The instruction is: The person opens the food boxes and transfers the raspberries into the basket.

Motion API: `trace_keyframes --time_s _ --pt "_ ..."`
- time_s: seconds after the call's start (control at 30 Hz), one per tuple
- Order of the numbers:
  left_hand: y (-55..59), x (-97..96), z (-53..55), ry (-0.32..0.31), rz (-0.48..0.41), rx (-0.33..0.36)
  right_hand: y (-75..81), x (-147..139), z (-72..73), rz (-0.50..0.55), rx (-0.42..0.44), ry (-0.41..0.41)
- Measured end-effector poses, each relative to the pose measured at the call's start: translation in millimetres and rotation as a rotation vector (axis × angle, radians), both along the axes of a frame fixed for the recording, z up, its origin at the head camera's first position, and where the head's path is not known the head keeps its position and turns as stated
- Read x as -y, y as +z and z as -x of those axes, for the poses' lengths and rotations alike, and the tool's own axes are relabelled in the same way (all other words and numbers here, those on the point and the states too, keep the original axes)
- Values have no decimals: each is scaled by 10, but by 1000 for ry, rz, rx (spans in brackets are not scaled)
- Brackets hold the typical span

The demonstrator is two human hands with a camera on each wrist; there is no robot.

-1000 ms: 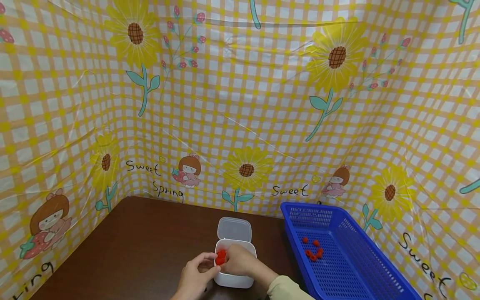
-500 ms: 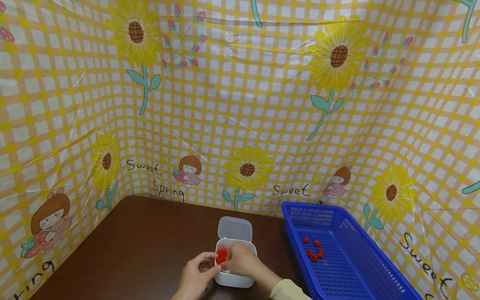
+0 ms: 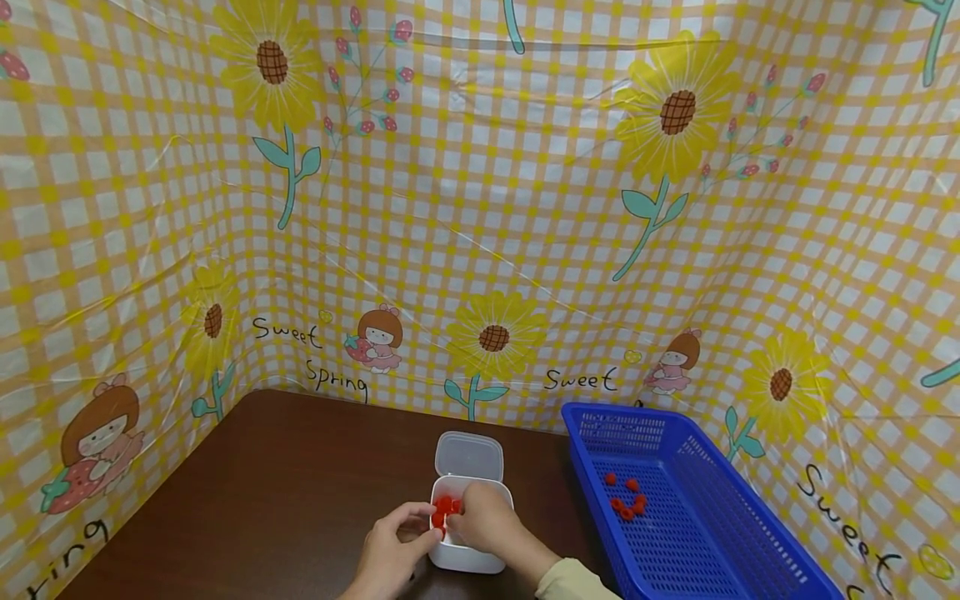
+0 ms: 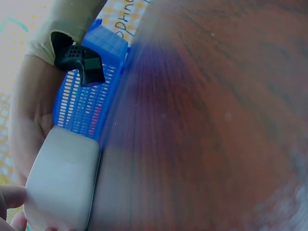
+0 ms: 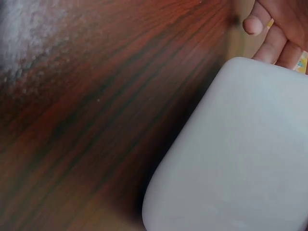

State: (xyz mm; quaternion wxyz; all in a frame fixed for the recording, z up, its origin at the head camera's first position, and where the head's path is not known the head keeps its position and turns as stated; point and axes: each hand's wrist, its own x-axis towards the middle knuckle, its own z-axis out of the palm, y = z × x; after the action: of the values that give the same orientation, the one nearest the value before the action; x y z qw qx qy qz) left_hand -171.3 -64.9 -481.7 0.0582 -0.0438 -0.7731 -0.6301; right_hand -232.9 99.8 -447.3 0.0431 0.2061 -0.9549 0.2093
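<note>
Left grip [image 3: 386,554], fingers curved, holds the white box [image 3: 471,560] by its left side; right grip [image 3: 483,518] dips inside by red berries [image 3: 444,505], fingertips hidden: how closed, I cannot tell. Checked cloth [image 3: 480,208] surrounds the brown table [image 3: 315,483] beneath. Behind is the open lid [image 3: 469,456]; rightward, a blue basket [image 3: 697,508] bears more berries.

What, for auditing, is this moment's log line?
left hand: touching white container; right hand: inside; lid: open; raspberry-like pieces: container, blue basket

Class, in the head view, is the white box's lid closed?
No, the lid is folded back beyond the box, and red pieces show inside.
</note>
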Motion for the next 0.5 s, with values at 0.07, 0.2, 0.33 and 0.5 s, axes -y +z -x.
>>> trace_keyframes --time_s 0.07,0.2,0.33,0.5 --pt "1 -2 -2 -1 1 -2 9 7 -11 -9 -6 -10" --pt "16 -6 -8 -2 2 -9 23 20 -23 -6 -2 -31" --pt "23 -4 -13 -1 9 -8 11 26 -18 2 -4 -48" --pt "24 -1 -14 4 19 3 -4 24 -10 -7 -32 -52"
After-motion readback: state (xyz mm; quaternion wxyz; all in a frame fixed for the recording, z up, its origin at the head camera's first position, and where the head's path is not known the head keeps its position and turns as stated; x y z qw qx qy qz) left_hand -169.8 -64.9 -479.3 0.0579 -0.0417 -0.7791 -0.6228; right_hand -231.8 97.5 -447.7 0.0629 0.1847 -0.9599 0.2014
